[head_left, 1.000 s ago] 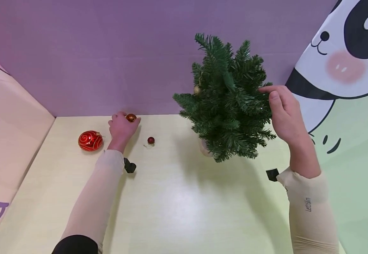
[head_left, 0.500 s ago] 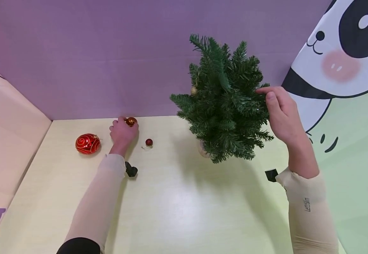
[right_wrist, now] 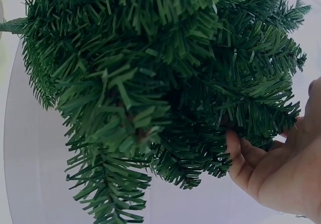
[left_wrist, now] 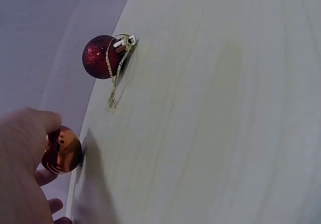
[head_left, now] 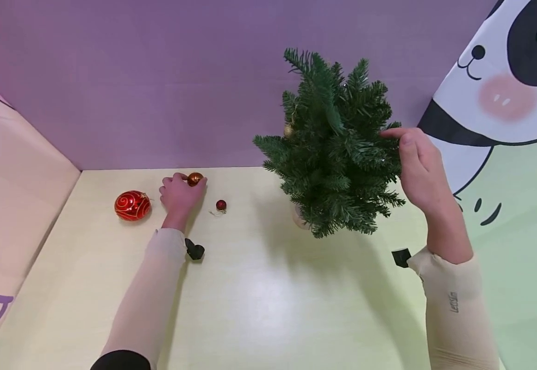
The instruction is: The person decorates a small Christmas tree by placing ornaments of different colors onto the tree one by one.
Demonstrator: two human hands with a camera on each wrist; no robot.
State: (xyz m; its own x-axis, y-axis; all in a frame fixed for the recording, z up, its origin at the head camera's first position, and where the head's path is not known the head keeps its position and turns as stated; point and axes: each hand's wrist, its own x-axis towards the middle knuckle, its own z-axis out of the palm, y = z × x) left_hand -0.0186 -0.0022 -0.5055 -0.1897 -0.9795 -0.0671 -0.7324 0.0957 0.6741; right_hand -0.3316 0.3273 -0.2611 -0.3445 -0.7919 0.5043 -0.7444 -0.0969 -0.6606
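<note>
A shiny copper-orange bauble (head_left: 195, 179) is at the table's back edge, gripped between the thumb and fingers of my left hand (head_left: 181, 194). In the left wrist view, the thumb lies over the copper bauble (left_wrist: 63, 151) and other fingers curl beneath it. A small dark red glitter bauble (head_left: 221, 205) with a gold cord lies just right of this hand. My right hand (head_left: 420, 167) reaches into the right side of a small green Christmas tree (head_left: 333, 159). Its fingers touch the branches in the right wrist view; needles hide some fingertips, so a grip is unclear.
A large red bauble with gold swirls (head_left: 132, 205) lies left of the left hand. One gold bauble (head_left: 288, 130) hangs on the tree's left side. A purple backdrop (head_left: 166, 92) rises behind the table (head_left: 259, 298), with a panda print on the right.
My left hand has drawn slightly back from the rear edge, and the copper bauble has shifted with it. The right hand has stayed at the tree. The head view shifts slightly.
</note>
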